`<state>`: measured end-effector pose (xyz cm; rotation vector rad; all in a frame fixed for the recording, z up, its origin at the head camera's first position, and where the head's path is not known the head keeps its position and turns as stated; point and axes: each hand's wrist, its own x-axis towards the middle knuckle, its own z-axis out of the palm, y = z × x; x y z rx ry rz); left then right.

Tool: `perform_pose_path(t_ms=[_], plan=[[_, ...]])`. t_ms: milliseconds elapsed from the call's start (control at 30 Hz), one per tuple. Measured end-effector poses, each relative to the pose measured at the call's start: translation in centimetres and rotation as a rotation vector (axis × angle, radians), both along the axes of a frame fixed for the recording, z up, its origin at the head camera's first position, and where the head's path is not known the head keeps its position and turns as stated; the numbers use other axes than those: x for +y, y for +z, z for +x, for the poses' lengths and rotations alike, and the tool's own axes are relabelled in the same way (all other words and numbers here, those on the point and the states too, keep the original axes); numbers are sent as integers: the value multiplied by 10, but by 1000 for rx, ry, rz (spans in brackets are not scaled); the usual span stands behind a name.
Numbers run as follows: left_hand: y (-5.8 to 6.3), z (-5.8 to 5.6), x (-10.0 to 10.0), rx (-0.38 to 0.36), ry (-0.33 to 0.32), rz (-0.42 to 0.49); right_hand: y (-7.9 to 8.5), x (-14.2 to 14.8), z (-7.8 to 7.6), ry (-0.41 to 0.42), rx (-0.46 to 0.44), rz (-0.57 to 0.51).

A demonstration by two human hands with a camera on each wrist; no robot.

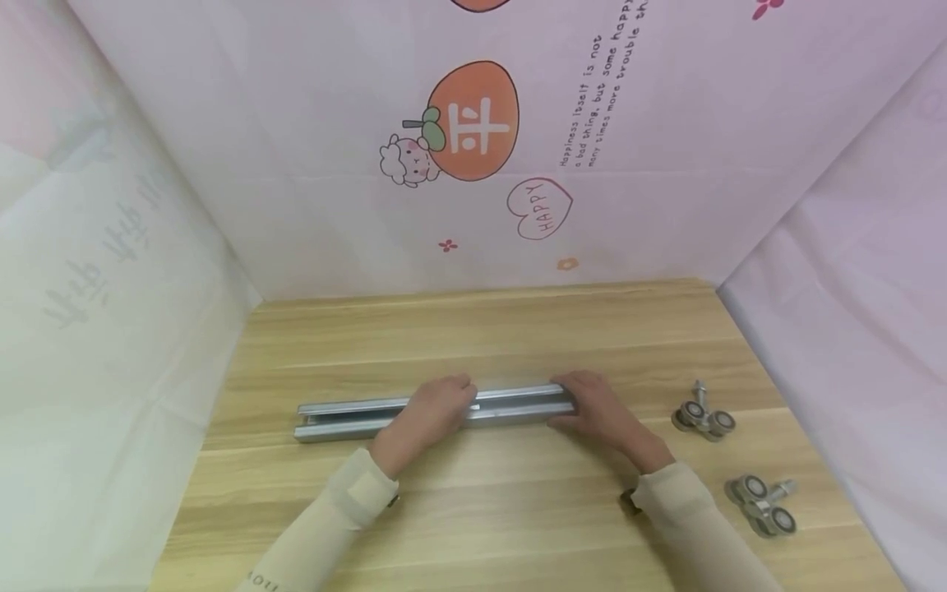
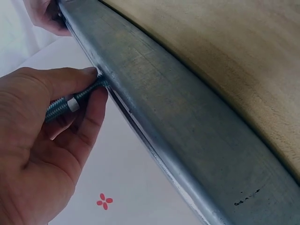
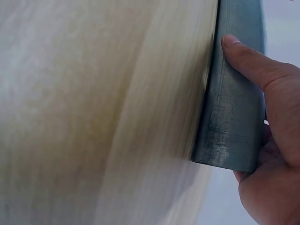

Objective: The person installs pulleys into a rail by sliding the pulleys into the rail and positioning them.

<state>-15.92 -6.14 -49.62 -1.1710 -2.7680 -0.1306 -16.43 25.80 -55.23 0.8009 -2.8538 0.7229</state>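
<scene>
A grey metal channel track (image 1: 344,429) lies lengthwise across the wooden table, its slot facing up. Over its middle, my left hand (image 1: 436,407) pinches a threaded bolt (image 2: 57,109) between thumb and fingers; the left wrist view shows the bolt standing out of the slot. Whatever the bolt joins inside the track is hidden. At the track's right end, my right hand (image 1: 598,409) grips the channel, with the thumb (image 3: 248,61) laid along its near side wall and the other fingers mostly out of sight behind it.
Two metal roller trolleys with threaded studs lie to the right: one roller trolley (image 1: 718,423) farther back, another roller trolley (image 1: 781,521) nearer. Printed white cloth (image 1: 333,222) hangs behind the table (image 1: 473,329) and along both sides.
</scene>
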Motion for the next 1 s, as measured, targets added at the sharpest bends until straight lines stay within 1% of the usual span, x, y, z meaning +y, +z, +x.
perform_pose_path(t_ms=[133,233,367,533,767,867,1000], plan=[[0,2,-1,24,-13,18,1,0,0,-1,3,-9],[1,2,-1,18,-15,43,2,0,0,-8,-5,-13],[4,2,-2,-13,-9,50,4,0,0,-7,-7,4],[3,2,-4,-47,6,56,4,-2,1,-9,-9,19],[1,2,-9,-82,25,77,4,-3,1,-14,-15,-9],[1,2,-12,-87,28,76,2,-3,1,-16,-11,-13],[1,2,-14,-74,23,80,1,-2,1,-18,-11,-23]])
